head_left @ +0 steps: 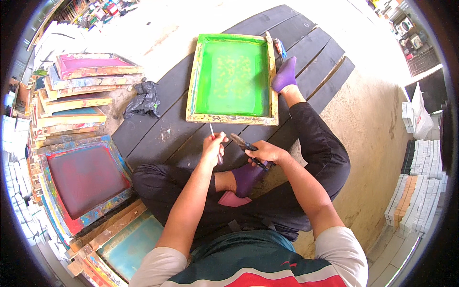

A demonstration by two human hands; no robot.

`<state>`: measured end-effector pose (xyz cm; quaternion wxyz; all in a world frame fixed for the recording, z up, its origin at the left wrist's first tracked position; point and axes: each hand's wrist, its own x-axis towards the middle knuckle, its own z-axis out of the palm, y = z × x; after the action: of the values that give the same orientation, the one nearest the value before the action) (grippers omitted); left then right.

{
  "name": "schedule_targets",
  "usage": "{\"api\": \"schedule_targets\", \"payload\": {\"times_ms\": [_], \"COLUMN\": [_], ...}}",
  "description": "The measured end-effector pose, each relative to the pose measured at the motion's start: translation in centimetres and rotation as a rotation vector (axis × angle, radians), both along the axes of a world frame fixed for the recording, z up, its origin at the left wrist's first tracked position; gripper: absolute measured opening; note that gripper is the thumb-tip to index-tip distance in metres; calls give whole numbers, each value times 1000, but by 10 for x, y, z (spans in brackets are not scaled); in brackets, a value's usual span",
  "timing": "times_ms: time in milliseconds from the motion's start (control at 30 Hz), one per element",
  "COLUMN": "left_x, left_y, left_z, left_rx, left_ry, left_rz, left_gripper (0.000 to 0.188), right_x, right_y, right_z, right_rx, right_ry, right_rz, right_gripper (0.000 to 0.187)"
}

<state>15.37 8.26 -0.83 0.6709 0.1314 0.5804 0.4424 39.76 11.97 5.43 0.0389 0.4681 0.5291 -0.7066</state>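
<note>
In front of me lies a wooden screen-printing frame (191,95) with bright green mesh and a mottled yellowish patch in its middle. My left hand (213,146) is closed around a screwdriver (220,158), its thin shaft pointing at the frame's near edge; whether the tip touches the wood I cannot tell. Close by on the right, my right hand (267,152) grips black-handled pliers (239,141), jaws toward the left hand. My foot in a purple sock (285,74) rests against the frame's right side.
The frame lies on a dark slatted board (315,52). A crumpled black plastic bag (144,99) sits left of it. More screen frames (86,107) are stacked at the left, with a dark red one (88,179) nearer me. Another tool (279,48) lies beyond my foot. Stacked white bundles (425,191) stand at the right.
</note>
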Motion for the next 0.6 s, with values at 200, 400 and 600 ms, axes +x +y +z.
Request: {"api": "schedule_targets", "payload": {"times_ms": [200, 400, 600], "left_x": [-51, -118, -154], "left_y": [6, 2, 0], "left_z": [-22, -42, -52], "left_rx": [-99, -184, -274], "left_ry": [191, 347, 405], "left_rz": [193, 381, 473], "left_gripper": [24, 19, 19], "right_x": [32, 44, 42], "right_y": [26, 43, 48], "right_z": [-15, -12, -19], "right_rx": [-143, -265, -315], "right_ry": [-67, -36, -31], "right_rz": [-184, -229, -219], "right_gripper": [50, 49, 47]}}
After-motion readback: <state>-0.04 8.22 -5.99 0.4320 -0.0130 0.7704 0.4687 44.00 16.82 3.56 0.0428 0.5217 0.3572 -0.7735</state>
